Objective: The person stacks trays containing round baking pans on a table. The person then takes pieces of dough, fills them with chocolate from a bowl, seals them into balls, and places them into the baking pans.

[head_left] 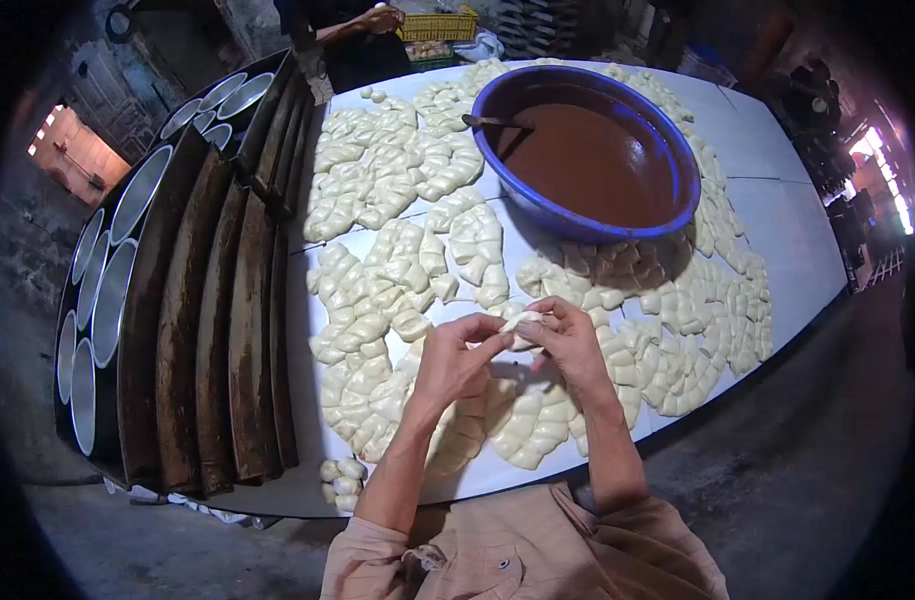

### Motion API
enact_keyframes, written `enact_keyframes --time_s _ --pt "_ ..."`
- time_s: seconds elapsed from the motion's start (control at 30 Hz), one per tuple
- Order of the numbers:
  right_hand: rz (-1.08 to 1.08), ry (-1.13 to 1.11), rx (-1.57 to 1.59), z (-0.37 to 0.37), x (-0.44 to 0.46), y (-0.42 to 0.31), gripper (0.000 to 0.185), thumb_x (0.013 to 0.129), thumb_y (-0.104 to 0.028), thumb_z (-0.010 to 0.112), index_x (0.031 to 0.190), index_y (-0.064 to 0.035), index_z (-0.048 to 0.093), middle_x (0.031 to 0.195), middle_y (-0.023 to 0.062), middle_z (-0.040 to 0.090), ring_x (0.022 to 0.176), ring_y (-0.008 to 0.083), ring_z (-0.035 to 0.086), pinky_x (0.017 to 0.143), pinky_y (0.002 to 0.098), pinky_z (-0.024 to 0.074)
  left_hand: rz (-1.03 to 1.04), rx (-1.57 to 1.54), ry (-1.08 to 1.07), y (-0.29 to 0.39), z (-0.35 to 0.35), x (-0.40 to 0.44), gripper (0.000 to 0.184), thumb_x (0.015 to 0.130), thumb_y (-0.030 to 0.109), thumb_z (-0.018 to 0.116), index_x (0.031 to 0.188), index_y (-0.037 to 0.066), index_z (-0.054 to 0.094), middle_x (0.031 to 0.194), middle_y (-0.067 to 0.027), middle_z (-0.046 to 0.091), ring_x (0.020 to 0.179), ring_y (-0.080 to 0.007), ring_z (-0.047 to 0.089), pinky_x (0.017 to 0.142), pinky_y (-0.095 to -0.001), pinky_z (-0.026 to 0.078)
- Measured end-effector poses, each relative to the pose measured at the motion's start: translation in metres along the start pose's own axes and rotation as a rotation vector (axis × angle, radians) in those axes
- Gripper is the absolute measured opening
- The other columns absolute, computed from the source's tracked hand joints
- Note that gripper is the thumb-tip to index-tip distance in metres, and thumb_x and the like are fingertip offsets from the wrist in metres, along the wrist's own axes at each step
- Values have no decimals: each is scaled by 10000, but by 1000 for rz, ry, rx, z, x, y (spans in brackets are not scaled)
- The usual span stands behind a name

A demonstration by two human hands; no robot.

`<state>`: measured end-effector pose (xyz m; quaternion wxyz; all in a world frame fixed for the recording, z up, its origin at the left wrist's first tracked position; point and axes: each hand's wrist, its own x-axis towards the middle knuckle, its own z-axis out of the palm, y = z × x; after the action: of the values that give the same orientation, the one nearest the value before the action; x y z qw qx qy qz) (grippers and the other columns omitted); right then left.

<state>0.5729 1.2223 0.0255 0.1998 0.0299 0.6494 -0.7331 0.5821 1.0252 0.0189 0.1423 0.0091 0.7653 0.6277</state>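
Near the centre of the frame, the left hand [459,356] and the right hand [567,342] pinch a small, soft, cream-white piece of dough [520,328] between thumbs and fingertips; the piece is held above the broad white tabletop [782,225], with both hands close together; around and beyond them, flattened, glossy cream-white dough clusters [377,262] spread over the left, middle and right of the frame; a few small, round, pale lumps [343,484] sit at the table's edge, lower left of centre.

At the upper centre right stands a wide, round, blue plastic basin [567,228] of smooth brown liquid [587,165], a dark-handled utensil [497,122] leaning over its left rim; long, dark, rust-brown metal troughs [205,345] fill the left; at the top, another person's hand [380,20] appears near a yellow plastic crate [439,27].
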Motion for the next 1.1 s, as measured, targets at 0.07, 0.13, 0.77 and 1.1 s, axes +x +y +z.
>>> enact_keyframes --time_s 0.07,0.13,0.77,1.1 --pt "-191 125 -104 -7 7 16 281 881 -163 724 1087 -27 589 1080 78 655 904 107 652 592 215 543 19 1 45 -4 9 -2 462 875 280 748 1229 2 643 1012 -101 725 903 -159 675 803 -294 526" --pt "-561 218 -237 -11 15 22 292 862 -140 743 1087 -31 592 1057 66 648 896 103 645 608 216 536 74 -25 124 -2 23 2 520 881 281 736 1295 0 595 1084 -160 716 972 -203 695 840 -314 537" --pt "-297 107 -409 -129 115 -110 194 916 -221 628 958 -32 623 878 76 668 800 155 640 737 297 511 39 -297 -54 19 82 24 583 961 176 645 1476 63 396 1250 -186 640 1060 -202 659 882 -306 521" --pt "36 -150 -1108 -132 163 -118 286 830 -277 651 975 -32 681 876 137 697 812 249 660 752 386 498 -17 -13 -116 7 54 7 490 947 324 652 1344 52 557 1179 -156 682 954 -220 713 806 -317 542"
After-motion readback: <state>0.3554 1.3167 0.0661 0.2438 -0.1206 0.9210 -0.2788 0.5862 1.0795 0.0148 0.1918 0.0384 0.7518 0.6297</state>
